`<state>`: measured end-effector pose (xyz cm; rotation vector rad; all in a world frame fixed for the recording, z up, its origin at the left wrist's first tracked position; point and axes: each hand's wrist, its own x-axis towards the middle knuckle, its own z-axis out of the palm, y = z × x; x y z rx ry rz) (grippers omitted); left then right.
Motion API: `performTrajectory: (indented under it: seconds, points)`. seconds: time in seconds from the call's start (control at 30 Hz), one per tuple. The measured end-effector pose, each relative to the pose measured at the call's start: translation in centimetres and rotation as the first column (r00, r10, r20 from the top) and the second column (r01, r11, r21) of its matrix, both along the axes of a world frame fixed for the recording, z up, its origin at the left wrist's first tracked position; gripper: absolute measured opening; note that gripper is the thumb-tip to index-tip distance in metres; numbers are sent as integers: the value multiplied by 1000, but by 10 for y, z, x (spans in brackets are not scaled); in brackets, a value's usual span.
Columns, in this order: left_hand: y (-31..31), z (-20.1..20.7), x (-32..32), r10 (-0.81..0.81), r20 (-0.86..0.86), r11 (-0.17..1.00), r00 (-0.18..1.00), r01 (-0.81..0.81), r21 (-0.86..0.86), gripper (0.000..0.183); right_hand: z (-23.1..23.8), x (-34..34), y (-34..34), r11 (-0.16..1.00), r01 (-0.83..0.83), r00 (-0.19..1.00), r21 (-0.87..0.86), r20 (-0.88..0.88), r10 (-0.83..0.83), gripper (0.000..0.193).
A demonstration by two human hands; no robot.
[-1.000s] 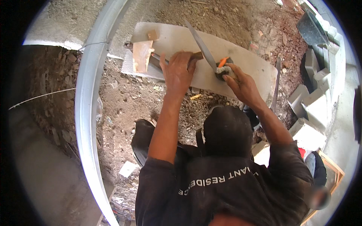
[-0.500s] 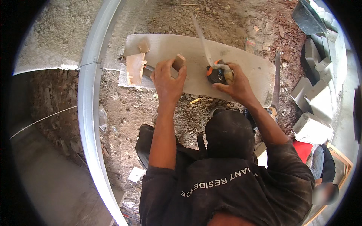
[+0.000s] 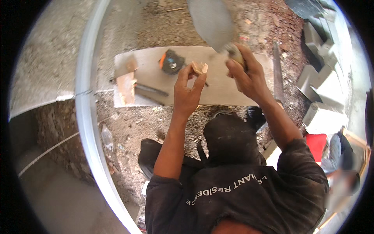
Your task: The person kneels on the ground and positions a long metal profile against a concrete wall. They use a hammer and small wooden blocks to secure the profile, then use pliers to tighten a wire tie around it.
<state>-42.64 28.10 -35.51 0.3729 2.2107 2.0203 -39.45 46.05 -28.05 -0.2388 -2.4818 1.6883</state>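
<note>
Two hands loaded on my feed; left hand has thumb and fingers closed in a pinch on the wood, a small pale bit held up over the board, near its middle; can't tell whether it's one notched piece or two pressed together; right hand is wrapped round the handle of the trowel, no slack that I can see; blade points to the top of the view, past the board's far edge, and is blurred, so I can't read its edge.

Handling, my judgement: wood should be light, stiff, decent friction; its ends look rough, so splinters or a split along the grain are possible; I'd take it by the near end, sides between thumb and fingers, fingertips clear of the upper end; trowel should be blade-heavy, stiff at the neck, springier out on the sheet; I'd hold it full-fist on the handle, never by the blade; dust could make it slick.

Around them: tape sits on the board just beyond the left hand, compact, probably dense, best palmed by its case; rod and plank lie toward the board's left end; can't tell if they touch.
</note>
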Motion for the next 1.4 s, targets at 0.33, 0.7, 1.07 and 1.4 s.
performTrajectory:
  seconds: [0.33,0.7,1.07,1.4]
  points:
    - [64,-50,-13,-228,-464,865,856,-41,-500,45,-39,85,54,980,68,968,187,223,-110,40]
    - [61,-53,-10,-224,-500,871,837,-59,-488,43,-52,82,52,977,12,968,212,242,-65,40]
    - [62,-51,-12,-213,-496,873,841,-63,-483,41,-57,83,53,978,11,973,209,224,-58,36]
    - [65,-45,-18,-213,-539,877,815,-84,-473,40,-51,81,47,980,88,959,178,252,-131,34]
